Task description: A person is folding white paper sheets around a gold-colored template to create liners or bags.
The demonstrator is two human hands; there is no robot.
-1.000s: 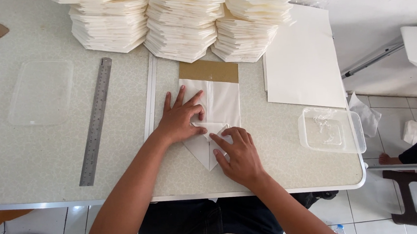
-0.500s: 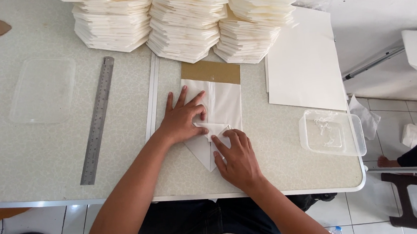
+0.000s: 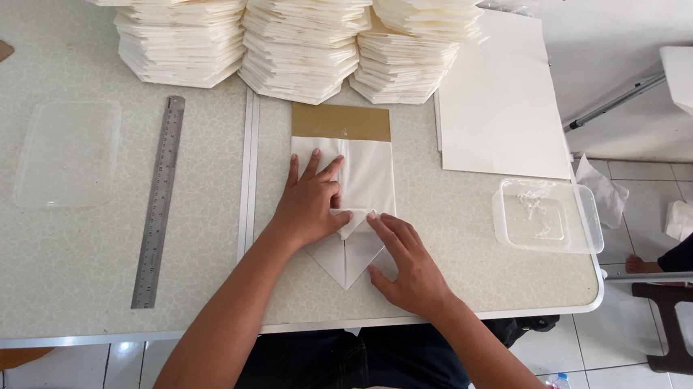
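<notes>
The left hand (image 3: 311,207) stays pressed flat, fingers spread, on the white paper sheet (image 3: 366,186) lying on the counter (image 3: 67,263). The right hand (image 3: 410,265) has slid lower right since a second ago, its open fingers now smoothing the folded pointed end.

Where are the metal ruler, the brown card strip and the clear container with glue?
metal ruler (image 3: 157,201), head view, middle of its length.
brown card strip (image 3: 340,123), head view, its centre.
clear container (image 3: 586,220), head view, right rim; its contents cannot be identified.
</notes>
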